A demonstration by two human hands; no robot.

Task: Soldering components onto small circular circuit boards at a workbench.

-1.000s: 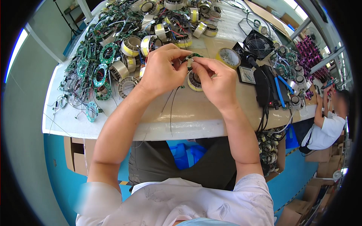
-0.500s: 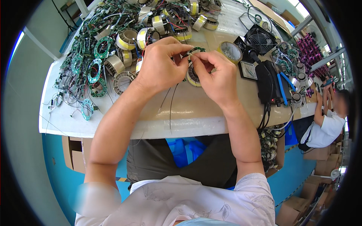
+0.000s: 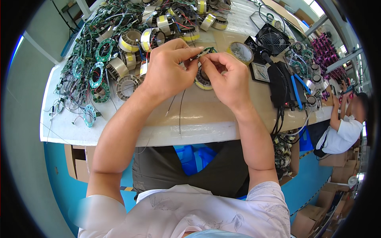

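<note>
Between my fingertips, above the table, is a small green ring-shaped circuit board [image 3: 208,50], partly hidden. Thumb and fingers of my left hand [image 3: 171,68] pinch it from the left side. My right hand [image 3: 227,77] is closed too, its thumb and forefinger pressed together at the board's near edge; what they grip there is too small to make out. Two thin dark wires [image 3: 181,113] hang down below my left hand. Just beneath the hands a ring-shaped motor stator [image 3: 203,82] with a pale yellow band rests on the table, half covered by my right fingers.
A heap of green circuit boards [image 3: 104,49] and stators [image 3: 130,41] covers the far left. To the right are a tape roll [image 3: 240,52], a fan [image 3: 273,41], a black soldering station [image 3: 282,85] and blue-handled pliers [image 3: 296,91]. A co-worker [image 3: 342,133] sits far right.
Both hands hold nearly the same pose at the board, which has tilted slightly. The whole view has shifted a little; the hanging wires have swung slightly.
</note>
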